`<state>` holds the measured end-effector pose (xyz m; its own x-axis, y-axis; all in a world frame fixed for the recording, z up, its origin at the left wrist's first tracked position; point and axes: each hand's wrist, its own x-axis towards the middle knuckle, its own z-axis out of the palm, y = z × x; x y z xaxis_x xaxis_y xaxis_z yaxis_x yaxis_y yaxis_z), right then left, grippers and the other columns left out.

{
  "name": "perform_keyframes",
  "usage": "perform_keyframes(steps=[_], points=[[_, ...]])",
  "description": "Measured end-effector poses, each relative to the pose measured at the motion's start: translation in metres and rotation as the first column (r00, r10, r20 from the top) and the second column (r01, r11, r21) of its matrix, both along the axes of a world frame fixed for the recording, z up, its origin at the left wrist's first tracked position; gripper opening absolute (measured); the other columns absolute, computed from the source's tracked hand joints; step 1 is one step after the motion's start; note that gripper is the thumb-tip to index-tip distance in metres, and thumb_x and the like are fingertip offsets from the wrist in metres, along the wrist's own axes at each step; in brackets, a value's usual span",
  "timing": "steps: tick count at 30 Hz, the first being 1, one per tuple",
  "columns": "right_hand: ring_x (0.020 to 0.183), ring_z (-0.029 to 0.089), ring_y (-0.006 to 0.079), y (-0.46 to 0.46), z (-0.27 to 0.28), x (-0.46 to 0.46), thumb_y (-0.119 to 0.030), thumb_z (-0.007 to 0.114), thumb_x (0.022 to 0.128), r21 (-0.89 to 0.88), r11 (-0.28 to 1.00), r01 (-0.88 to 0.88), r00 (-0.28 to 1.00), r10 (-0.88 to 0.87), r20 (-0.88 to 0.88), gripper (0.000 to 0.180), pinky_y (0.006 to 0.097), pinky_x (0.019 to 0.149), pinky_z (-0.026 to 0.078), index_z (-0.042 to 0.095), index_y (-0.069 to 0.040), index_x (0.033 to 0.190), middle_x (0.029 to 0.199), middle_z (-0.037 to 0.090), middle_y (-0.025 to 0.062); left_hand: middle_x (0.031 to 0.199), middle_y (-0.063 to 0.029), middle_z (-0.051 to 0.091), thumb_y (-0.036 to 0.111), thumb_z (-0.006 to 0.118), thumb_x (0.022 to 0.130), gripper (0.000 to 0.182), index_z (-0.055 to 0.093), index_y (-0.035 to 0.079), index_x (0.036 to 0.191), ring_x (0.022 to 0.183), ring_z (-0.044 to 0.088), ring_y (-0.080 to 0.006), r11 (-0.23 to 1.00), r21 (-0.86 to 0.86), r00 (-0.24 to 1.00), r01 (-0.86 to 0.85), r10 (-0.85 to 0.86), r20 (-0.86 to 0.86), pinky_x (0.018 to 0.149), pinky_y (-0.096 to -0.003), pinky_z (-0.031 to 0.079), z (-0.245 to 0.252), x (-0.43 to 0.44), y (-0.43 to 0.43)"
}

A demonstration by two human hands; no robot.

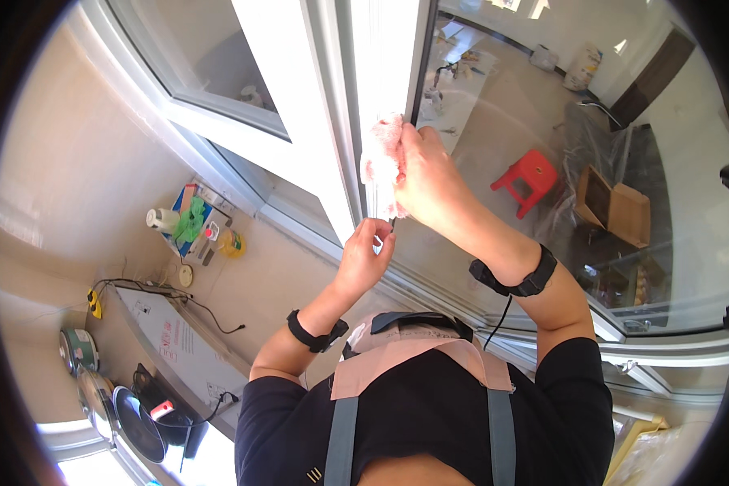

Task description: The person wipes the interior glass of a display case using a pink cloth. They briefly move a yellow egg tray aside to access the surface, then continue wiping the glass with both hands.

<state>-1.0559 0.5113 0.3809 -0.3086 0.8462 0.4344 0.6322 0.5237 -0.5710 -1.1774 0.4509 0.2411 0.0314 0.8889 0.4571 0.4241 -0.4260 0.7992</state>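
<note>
A pink cloth (384, 146) lies bunched against the white window frame (379, 54). My right hand (425, 173) grips it and presses it to the frame beside the dark edge of the glass pane. Just below and to the left, my left hand (367, 252) has its thumb and fingers curled near a small dark piece at the frame's edge; whether it pinches that piece is unclear. Sunlight washes out the frame and part of the cloth. A sash with glass (219, 67) stands to the left of the cloth.
Through the glass are a red plastic stool (527, 177) and an open cardboard box (629, 212). At left, a bottle of yellow oil (232, 243) stands by a green plastic bag (189, 220). A large carton (170, 340), a black cable (209, 313) and a frying pan (138, 424) lie lower left.
</note>
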Motion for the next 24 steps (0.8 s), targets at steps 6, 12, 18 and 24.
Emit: perform_keyframes(steps=[6, 12, 18, 24], points=[[0.090, 0.058, 0.0319, 0.003, -0.011, 0.034, -0.009, 0.075, 0.061, 0.138, 0.935, -0.326, 0.941, 0.335, -0.045, 0.056, 0.0385, 0.078, 0.049, 0.049, -0.003, 0.110, 0.102, 0.055, 0.0166, 0.085, -0.0114, 0.064, 0.004, 0.059, 0.084, 0.018, 0.057, -0.002, 0.100, 0.072, 0.060, -0.0151, 0.984, -0.141, 0.987, 0.106, -0.087, 0.137, 0.062, -0.0277, 0.048, -0.004, 0.016, 0.010], [0.101, 0.059, 0.0272, -0.059, -0.010, 0.089, -0.016, 0.059, 0.081, -0.415, 0.905, -0.090, 0.965, -0.023, -0.260, 0.049, 0.0349, 0.086, 0.046, 0.042, -0.009, 0.127, 0.109, 0.060, 0.0158, 0.080, -0.0107, 0.063, 0.004, 0.057, 0.081, 0.018, 0.057, -0.005, 0.097, 0.075, 0.060, -0.0152, 0.893, -0.193, 0.911, 0.407, -0.379, 0.166, 0.066, -0.0285, 0.048, 0.017, 0.019, 0.025], [0.104, 0.055, 0.0184, -0.161, 0.047, 0.176, -0.009, 0.063, 0.077, -0.443, 0.896, -0.004, 0.913, -0.178, -0.367, 0.047, 0.0329, 0.091, 0.043, 0.052, -0.011, 0.122, 0.116, 0.058, 0.0104, 0.074, -0.0027, 0.058, 0.009, 0.054, 0.090, 0.009, 0.055, 0.000, 0.088, 0.068, 0.056, -0.0090, 0.761, -0.294, 0.809, 0.578, -0.581, 0.086, 0.064, -0.0225, 0.045, 0.050, 0.043, 0.032], [0.092, 0.057, 0.0085, -0.252, 0.164, 0.254, -0.002, 0.061, 0.083, -0.132, 0.825, 0.550, 0.680, -0.534, -0.502, 0.037, 0.0246, 0.081, 0.049, 0.054, -0.004, 0.119, 0.104, 0.062, 0.0016, 0.074, 0.0001, 0.056, 0.009, 0.053, 0.091, 0.009, 0.054, 0.000, 0.088, 0.068, 0.055, -0.0069, 0.583, -0.271, 0.638, 0.766, -0.740, 0.214, 0.064, -0.0210, 0.045, 0.130, 0.083, 0.041]])
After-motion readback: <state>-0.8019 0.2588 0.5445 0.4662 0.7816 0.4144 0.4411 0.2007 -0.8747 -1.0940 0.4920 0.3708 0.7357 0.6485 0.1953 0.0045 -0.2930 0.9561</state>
